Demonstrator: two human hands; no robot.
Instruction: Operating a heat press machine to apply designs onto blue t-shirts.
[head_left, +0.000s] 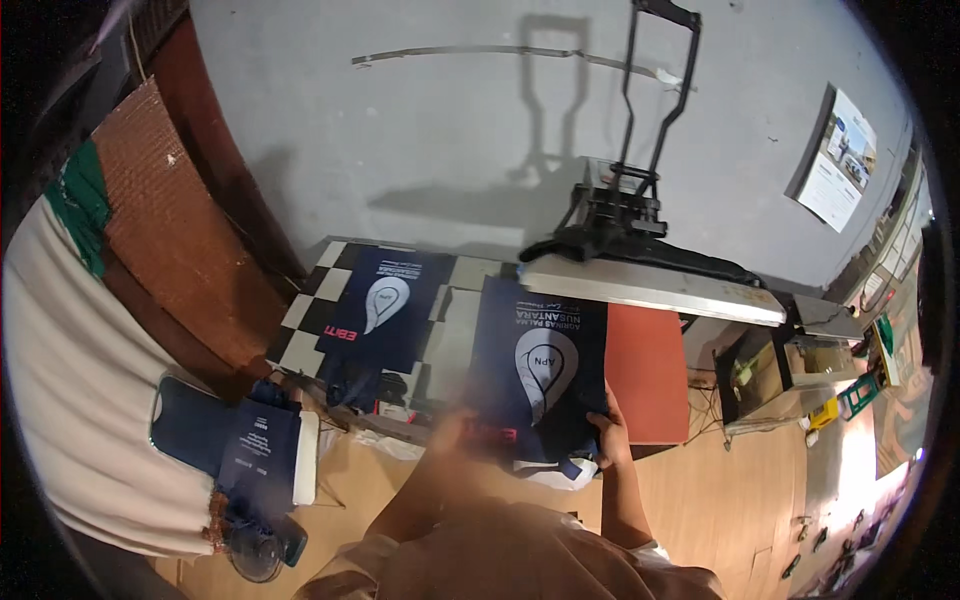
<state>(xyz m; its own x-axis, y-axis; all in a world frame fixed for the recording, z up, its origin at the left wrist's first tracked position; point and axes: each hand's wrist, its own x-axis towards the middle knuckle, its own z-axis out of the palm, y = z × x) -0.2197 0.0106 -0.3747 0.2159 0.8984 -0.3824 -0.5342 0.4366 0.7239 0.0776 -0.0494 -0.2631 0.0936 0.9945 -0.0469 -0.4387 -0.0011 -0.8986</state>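
Observation:
A navy fabric bag (544, 405) with a white drop-shaped print and lettering lies in front of me, partly over the red pad (646, 375) of a heat press. My right hand (613, 435) grips the bag's right edge near its lower corner, thumb on top. My left hand (452, 433) is at the bag's lower left edge, but blur hides its fingers. Above the bag's far end stands the raised upper platen (652, 291) of the press, its long handle (630, 90) pointing up.
Another printed navy bag (382, 307) lies on the checkered table (307, 330) to the left. More navy fabric (259, 450) is stacked on a stool or chair beside a cream cloth (97, 420). A glass tank (795, 382) stands at right; a grey wall (420, 127) rises behind.

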